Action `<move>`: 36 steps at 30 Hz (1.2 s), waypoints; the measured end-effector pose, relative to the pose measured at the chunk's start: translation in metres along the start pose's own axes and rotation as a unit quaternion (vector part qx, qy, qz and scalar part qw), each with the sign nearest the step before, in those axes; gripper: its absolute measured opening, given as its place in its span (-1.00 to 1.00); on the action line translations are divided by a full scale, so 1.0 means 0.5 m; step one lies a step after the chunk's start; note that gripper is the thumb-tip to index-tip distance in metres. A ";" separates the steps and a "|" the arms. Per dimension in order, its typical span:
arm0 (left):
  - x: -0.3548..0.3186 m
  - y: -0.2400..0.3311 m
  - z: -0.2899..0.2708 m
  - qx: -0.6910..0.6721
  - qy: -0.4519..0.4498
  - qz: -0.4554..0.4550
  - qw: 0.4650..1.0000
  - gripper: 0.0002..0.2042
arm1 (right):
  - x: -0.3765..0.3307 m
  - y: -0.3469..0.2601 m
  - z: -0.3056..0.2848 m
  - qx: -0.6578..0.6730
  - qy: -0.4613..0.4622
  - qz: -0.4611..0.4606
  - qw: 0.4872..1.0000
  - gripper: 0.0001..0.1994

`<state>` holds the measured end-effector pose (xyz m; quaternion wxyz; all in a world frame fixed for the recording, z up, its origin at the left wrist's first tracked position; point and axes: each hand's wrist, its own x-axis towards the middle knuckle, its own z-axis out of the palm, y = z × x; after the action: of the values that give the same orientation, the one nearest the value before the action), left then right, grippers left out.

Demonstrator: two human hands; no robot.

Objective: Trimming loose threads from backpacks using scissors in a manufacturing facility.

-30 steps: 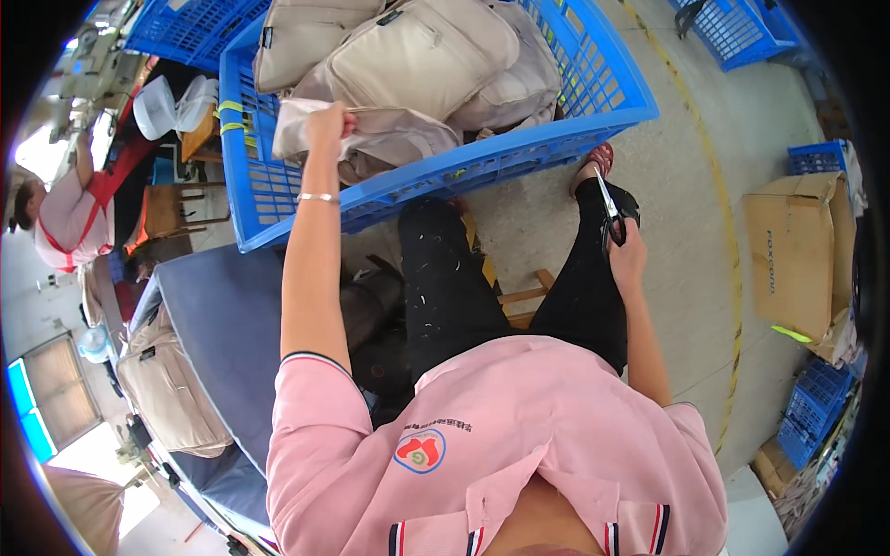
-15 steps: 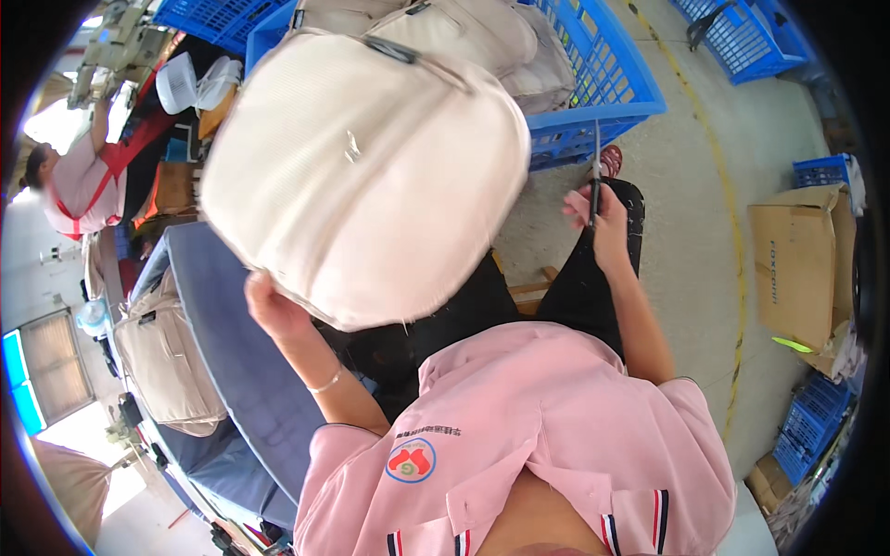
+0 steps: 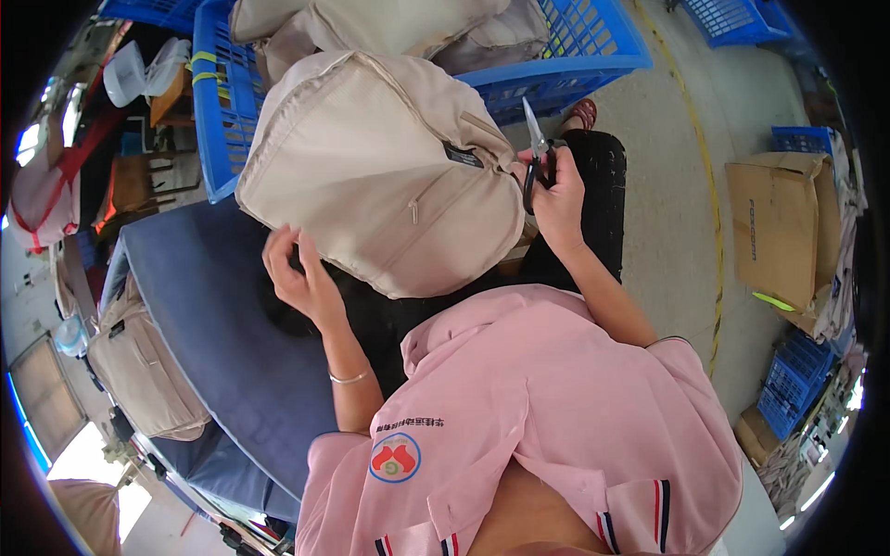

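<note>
Scissors (image 3: 539, 146) are sitting in the right hand (image 3: 564, 208), that grip clamped around the black handles, and the blades are pointing up, away from the body! Just to their left, the beige bag (image 3: 371, 157) is lying spread between the two hands, above the person's black-trousered lap (image 3: 601, 190), overlapping the near side of the blue crate (image 3: 556, 85) in this view. So the relation that counts is sideways: from the scissors grip the whole bag is lying to the left, with its dark label (image 3: 464, 155) facing up close to those fingers. Right hand is clearly the nearer one there; its fingertips are seemingly meeting the bag's right edge, though whether they are pinching any fabric, I cannot tell.

Over on the other flank, the left hand (image 3: 311, 283) is hovering at the lower left edge, thumb and fingers apart, clamping nothing that shows; whether a fingertip is brushing the seam is too close to call. From that grip the bag is lying upward and to the right. Its outline is running roundish, so the long axis is reading only faintly, slanting from upper left down to lower right, while the zip pull (image 3: 414, 211) is resting about midway between the two hands.
</note>
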<state>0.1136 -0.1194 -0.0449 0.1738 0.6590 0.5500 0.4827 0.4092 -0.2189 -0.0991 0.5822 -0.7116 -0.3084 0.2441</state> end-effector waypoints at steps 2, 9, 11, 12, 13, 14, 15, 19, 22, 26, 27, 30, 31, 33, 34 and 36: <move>0.059 0.083 0.034 0.059 -0.083 0.144 0.984 -0.86 | -0.004 0.017 -0.005 -0.032 -0.012 0.003 0.999 -0.71; 0.210 0.176 0.217 0.055 -0.389 0.404 0.826 -0.88 | -0.041 0.003 -0.002 -0.136 -0.040 0.040 0.989 -0.70; 0.232 0.185 0.229 0.105 -0.477 0.407 0.771 -0.88 | -0.046 0.005 -0.005 -0.127 -0.044 0.045 0.990 -0.71; 0.240 0.192 0.232 0.109 -0.500 0.409 0.756 -0.88 | -0.042 0.004 -0.012 -0.125 -0.043 0.045 0.990 -0.71; 0.247 0.198 0.232 0.114 -0.522 0.412 0.738 -0.88 | -0.034 -0.006 -0.022 -0.124 -0.059 0.059 0.989 -0.72; 0.251 0.202 0.229 0.117 -0.524 0.414 0.736 -0.88 | -0.026 -0.009 -0.031 -0.123 -0.076 0.072 0.987 -0.72; 0.253 0.205 0.224 0.114 -0.520 0.432 0.728 -0.87 | -0.022 0.021 -0.035 -0.079 -0.088 0.072 0.990 -0.72; 0.285 0.208 0.198 0.086 -0.533 0.426 0.726 -0.87 | -0.025 -0.031 -0.061 0.131 -0.145 0.123 0.973 -0.74; 0.305 0.220 0.174 0.066 -0.542 0.416 0.727 -0.89 | -0.028 -0.056 -0.090 0.258 -0.151 0.113 0.947 -0.69; 0.303 0.242 0.154 0.069 -0.540 0.420 0.726 -0.92 | -0.022 -0.081 -0.136 0.285 -0.171 0.112 0.936 -0.65; 0.296 0.248 0.153 0.070 -0.512 0.418 0.747 -0.91 | -0.022 -0.078 -0.144 0.295 -0.175 0.120 0.932 -0.65; 0.284 0.260 0.164 0.019 -0.491 0.327 0.807 -0.88 | -0.027 -0.064 -0.159 0.245 -0.162 0.126 0.948 -0.66; 0.282 0.263 0.166 -0.030 -0.494 0.234 0.837 -0.87 | -0.026 -0.066 -0.161 0.227 -0.161 0.130 0.952 -0.67; 0.278 0.254 0.181 -0.020 -0.506 0.281 0.815 -0.87 | -0.013 -0.071 -0.163 0.200 -0.183 0.109 0.956 -0.68; 0.274 0.248 0.189 -0.009 -0.516 0.325 0.792 -0.86 | -0.005 -0.073 -0.164 0.175 -0.207 0.087 0.959 -0.69; 0.262 0.236 0.199 -0.002 -0.509 0.355 0.784 -0.87 | 0.006 -0.078 -0.162 0.122 -0.209 0.076 0.967 -0.70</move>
<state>0.2523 -0.0118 0.0561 0.2467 0.9572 0.1081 0.1061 0.4624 -0.2662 -0.0443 0.5669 -0.5897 -0.3362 0.4667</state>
